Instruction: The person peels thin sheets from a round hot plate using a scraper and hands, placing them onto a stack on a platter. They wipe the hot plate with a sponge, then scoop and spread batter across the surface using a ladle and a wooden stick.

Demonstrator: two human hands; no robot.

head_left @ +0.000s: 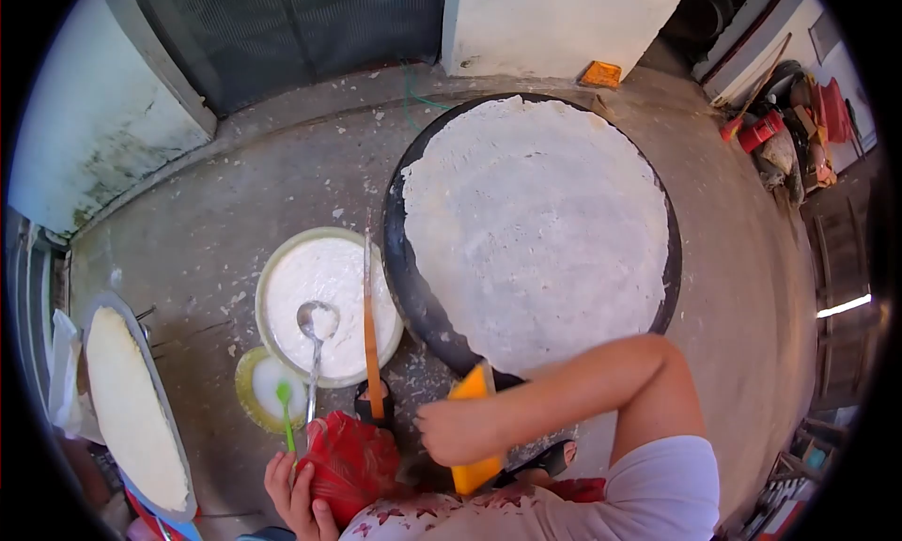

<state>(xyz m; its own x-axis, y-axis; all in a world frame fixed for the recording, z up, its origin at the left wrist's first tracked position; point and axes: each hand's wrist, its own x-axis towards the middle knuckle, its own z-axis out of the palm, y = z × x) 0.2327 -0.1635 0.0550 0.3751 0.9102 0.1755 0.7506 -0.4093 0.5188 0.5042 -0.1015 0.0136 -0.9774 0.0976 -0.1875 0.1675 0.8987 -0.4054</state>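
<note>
My right hand (460,431) is closed around a yellow-orange scraper (476,383) at the near edge of a round black griddle (404,292). A thin, pale sheet of batter (545,222) covers most of the griddle, ragged along its rim. My left hand (299,497) rests with fingers apart against the red cloth (352,461) over my knee. Just beyond it stands a wide bowl (262,306) of white batter, holding a metal ladle (314,348). A long flat wooden stick (371,353) lies across the bowl's right side.
Beside the large bowl sits a small yellow-green bowl (246,400) of whitish liquid with a green spoon (285,400). A stack of pale flatbreads (136,409) lies on a tray at left. An orange block (600,74) is by the wall; clutter (780,132) piles up at right.
</note>
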